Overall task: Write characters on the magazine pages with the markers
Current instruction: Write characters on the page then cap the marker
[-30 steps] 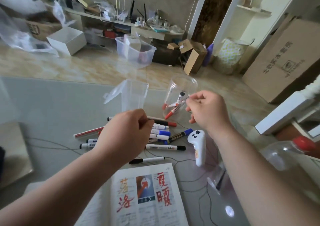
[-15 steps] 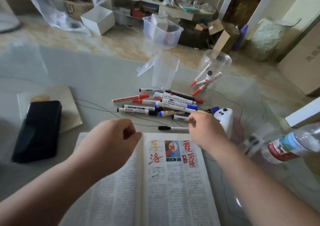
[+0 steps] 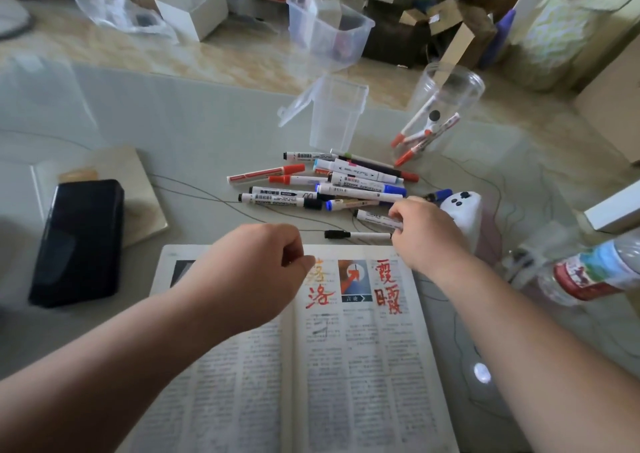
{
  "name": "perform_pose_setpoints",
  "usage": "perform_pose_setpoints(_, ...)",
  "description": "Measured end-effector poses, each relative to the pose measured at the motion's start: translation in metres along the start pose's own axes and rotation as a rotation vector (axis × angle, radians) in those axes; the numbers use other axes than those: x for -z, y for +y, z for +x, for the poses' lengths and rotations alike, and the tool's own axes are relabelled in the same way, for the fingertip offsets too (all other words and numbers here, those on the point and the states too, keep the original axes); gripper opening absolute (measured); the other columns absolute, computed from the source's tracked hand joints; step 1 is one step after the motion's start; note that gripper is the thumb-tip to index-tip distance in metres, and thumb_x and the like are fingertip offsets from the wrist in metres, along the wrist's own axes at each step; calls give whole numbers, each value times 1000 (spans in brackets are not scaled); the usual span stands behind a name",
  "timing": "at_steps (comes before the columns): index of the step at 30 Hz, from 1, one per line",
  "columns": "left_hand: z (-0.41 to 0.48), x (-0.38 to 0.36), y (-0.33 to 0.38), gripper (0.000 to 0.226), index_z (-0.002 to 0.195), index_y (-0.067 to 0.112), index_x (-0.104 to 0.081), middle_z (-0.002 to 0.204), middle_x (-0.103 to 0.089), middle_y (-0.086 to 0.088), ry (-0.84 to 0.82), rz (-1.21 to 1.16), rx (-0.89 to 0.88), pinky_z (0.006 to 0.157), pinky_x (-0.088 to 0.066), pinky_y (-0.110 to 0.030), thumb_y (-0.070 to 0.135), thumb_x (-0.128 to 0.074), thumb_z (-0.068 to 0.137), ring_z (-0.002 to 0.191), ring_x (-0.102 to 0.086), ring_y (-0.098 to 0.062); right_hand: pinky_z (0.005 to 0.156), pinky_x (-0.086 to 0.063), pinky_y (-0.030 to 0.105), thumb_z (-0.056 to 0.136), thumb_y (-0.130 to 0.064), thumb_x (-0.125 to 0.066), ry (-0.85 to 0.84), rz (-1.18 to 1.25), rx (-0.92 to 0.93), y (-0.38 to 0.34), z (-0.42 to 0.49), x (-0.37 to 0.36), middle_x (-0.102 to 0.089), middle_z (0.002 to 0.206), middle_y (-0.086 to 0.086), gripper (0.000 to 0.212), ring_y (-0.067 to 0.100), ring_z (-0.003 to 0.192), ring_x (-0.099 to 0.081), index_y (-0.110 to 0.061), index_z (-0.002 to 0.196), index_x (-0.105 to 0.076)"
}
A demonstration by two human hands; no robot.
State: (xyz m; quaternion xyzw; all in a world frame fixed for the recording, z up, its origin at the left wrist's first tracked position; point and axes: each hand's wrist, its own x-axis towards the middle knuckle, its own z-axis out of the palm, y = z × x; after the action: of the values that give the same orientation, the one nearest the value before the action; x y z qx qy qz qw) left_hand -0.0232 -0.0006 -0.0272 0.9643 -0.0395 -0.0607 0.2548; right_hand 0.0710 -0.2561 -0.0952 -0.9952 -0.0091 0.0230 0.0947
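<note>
An open magazine [image 3: 346,366] lies on the glass table in front of me, with red characters written at the top of its right page. A pile of several markers [image 3: 332,184] with red, blue and black caps lies beyond it. My right hand [image 3: 426,234] reaches into the pile's near right side, its fingers pinching a white marker [image 3: 375,217]. A thin black-capped marker [image 3: 356,235] lies just below that one. My left hand [image 3: 256,269] hovers over the magazine's top edge, fingers curled, holding nothing I can see.
A clear cup [image 3: 436,116] holding red-capped markers and an empty clear lidded box [image 3: 332,113] stand behind the pile. A white controller [image 3: 464,217] sits by my right hand, a water bottle [image 3: 595,269] lies at the right, and a black case [image 3: 79,241] on a pad lies at the left.
The view tilted down from the cup to the magazine. My right hand left the cup, dropped to the pile and took hold of a white marker. My left hand drew back over the magazine.
</note>
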Motion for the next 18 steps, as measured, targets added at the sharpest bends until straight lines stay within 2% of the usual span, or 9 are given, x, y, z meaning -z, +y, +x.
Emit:
perform_pose_setpoints(4, -3, 1, 2, 26, 75, 25, -58, 70, -61, 9, -14, 1, -15, 53, -36, -23, 43, -59, 94, 65, -52, -5, 76, -50, 37, 82, -9, -61, 42, 64, 20, -11, -13, 22, -59, 101, 2, 10, 26, 82, -59, -16, 89, -62)
perform_pose_setpoints(6, -7, 3, 5, 25, 76, 27, -57, 72, -61, 9, -45, -18, -23, 53, -35, -22, 43, -59, 95, 65, -52, -6, 69, -52, 33, 81, -8, -64, 52, 284, -52, -24, -24, 41, -67, 85, 3, 7, 25, 74, -64, -14, 79, -61)
perform_pose_setpoints(8, -12, 5, 8, 21, 80, 29, -59, 75, -61, 11, -95, -56, -33, 53, -35, -19, 46, -60, 94, 67, -54, -6, 67, -61, 37, 85, -7, -72, -58, 701, -146, -40, -41, 63, -75, 75, 9, 5, 27, 68, -73, -9, 83, -68)
perform_pose_setpoints(10, -18, 7, 11, 18, 90, 35, -61, 82, -63, 15, -156, -154, -49, 60, -42, -18, 53, -63, 89, 73, -58, -3, 60, -60, 34, 86, -10, -78, -165, 1001, -169, -52, -65, 80, -75, 75, 13, 12, 23, 63, -71, -2, 87, -71)
perform_pose_setpoints(12, -26, 10, 16, 24, 100, 41, -60, 91, -65, 19, -222, -280, -88, 71, -51, -20, 58, -66, 84, 80, -61, 1, 51, -51, 29, 85, -15, -80, -207, 1094, -175, -60, -95, 90, -67, 69, 11, 18, 20, 58, -59, 1, 84, -72)
perform_pose_setpoints(14, -35, 12, 22, 29, 109, 45, -59, 95, -66, 22, -300, -349, -152, 76, -55, -20, 56, -67, 84, 83, -63, 5, 46, -42, 28, 85, -15, -79, -236, 1183, -170, -64, -122, 92, -61, 64, 11, 17, 20, 56, -52, 0, 83, -72)
perform_pose_setpoints(16, -44, 13, 27, 24, 113, 44, -58, 91, -68, 21, -357, -385, -221, 73, -57, -20, 51, -62, 90, 81, -65, 5, 45, -40, 27, 84, -10, -79, -264, 1290, -154, -65, -144, 91, -62, 64, 13, 9, 21, 56, -54, -4, 81, -72)
perform_pose_setpoints(18, -51, 14, 32, 8, 102, 43, -57, 85, -68, 19, -396, -399, -261, 68, -56, -19, 46, -52, 99, 74, -66, 1, 45, -43, 26, 79, -11, -78, -268, 1380, -113, -65, -157, 85, -63, 66, 15, 5, 21, 57, -57, -9, 77, -73)
